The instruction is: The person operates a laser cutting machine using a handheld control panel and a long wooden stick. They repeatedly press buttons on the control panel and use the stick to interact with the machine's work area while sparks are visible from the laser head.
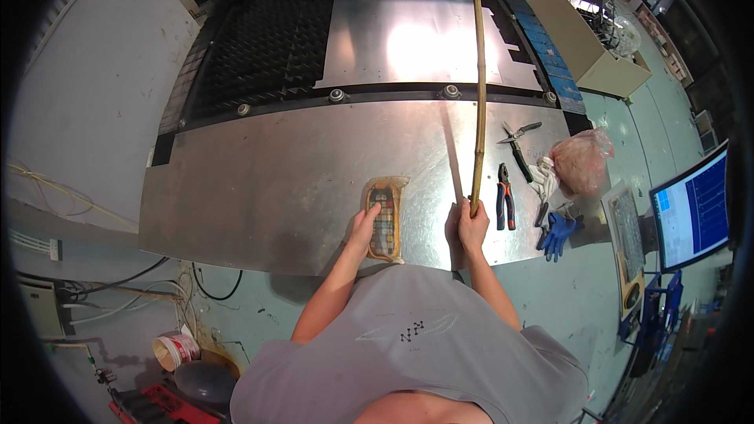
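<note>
My left hand grips the left side of a remote control with rows of coloured keys, wrapped in a yellowed clear cover. The thumb lies over its keys, and the other fingers are mostly hidden. Closed round the lower end of a long bamboo stick is my right hand. The stick points away from me, over the bare metal sheet on the machine bed. Just right of that hand lie pliers with dark and orange handles. Farther back are open-jawed cutters.
The metal table spans the front of the cutting machine, with ball rollers along its far edge. On its right are a pinkish plastic bag, a white cloth and a blue glove. A monitor and keyboard stand beyond.
</note>
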Demonstrator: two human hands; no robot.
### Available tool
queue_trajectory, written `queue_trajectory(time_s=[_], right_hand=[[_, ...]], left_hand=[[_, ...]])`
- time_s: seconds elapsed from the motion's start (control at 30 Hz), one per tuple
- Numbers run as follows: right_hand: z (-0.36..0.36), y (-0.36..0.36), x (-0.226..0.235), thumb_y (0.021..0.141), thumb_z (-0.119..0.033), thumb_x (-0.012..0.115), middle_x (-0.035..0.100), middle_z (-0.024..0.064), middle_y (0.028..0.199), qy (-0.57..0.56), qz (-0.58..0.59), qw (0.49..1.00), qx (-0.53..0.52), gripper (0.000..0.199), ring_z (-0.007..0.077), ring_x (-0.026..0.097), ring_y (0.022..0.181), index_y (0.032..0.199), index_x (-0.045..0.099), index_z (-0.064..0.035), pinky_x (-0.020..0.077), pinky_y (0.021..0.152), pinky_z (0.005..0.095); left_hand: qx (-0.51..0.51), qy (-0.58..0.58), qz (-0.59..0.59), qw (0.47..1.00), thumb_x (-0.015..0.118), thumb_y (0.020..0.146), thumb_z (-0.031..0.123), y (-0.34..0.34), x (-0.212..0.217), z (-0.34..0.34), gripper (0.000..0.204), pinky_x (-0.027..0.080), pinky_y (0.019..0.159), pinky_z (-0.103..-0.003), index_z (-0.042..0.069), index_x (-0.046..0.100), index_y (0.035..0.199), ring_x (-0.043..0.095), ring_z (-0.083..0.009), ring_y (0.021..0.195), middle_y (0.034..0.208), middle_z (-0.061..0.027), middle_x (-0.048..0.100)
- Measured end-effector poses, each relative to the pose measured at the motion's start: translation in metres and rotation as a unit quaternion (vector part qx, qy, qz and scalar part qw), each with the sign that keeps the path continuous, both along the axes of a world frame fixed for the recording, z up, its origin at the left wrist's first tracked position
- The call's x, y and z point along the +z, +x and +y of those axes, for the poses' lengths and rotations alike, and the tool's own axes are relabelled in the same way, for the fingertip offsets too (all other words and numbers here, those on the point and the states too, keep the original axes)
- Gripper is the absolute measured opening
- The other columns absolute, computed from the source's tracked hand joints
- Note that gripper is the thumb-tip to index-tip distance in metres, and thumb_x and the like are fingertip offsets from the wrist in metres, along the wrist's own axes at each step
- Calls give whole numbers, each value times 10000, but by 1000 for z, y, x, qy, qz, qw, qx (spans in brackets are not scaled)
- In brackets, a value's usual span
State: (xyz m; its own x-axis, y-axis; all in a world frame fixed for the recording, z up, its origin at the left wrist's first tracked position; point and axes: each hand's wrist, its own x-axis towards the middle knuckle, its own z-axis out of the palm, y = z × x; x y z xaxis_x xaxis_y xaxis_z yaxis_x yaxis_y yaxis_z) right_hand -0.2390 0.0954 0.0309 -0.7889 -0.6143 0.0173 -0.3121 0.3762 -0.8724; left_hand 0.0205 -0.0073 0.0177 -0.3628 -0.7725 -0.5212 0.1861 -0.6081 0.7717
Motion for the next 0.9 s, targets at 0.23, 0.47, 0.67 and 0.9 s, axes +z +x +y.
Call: queue_trajectory(time_s=[0.23,0.47,0.67,0.9], right_hand=[[0,0,3,1054,-335,641,680,197,761,4,3,1000,2,352,312,673,681,1063,682,14,520,687,451],[-1,2,7,1054,-335,642,687,195,771,7,0,1000,4,352,317,683,698,1075,686,14,524,698,450],[-1,1,6,1056,-337,636,687,196,769,9,1,1000,6,356,319,686,699,1081,687,14,525,698,450],[0,0,5,1056,-343,639,688,196,766,17,5,1000,9,357,315,687,691,1074,684,11,520,685,455]], left_hand=[[3,8,3,1000,639,1076,352,-1,-1,-1,382,522,890,-288,29,692,1272,668,-112,999,1120,-14,725],[-5,-3,-5,1000,638,1078,370,-1,0,-1,396,518,892,-285,29,692,1271,663,-109,1000,1117,-13,721],[-4,-2,-6,1000,639,1080,364,-1,1,-1,391,521,885,-284,26,691,1268,664,-106,990,1108,-10,720],[-3,-2,3,1000,638,1081,358,-1,1,0,391,526,881,-286,23,688,1275,668,-107,985,1109,-12,723]])
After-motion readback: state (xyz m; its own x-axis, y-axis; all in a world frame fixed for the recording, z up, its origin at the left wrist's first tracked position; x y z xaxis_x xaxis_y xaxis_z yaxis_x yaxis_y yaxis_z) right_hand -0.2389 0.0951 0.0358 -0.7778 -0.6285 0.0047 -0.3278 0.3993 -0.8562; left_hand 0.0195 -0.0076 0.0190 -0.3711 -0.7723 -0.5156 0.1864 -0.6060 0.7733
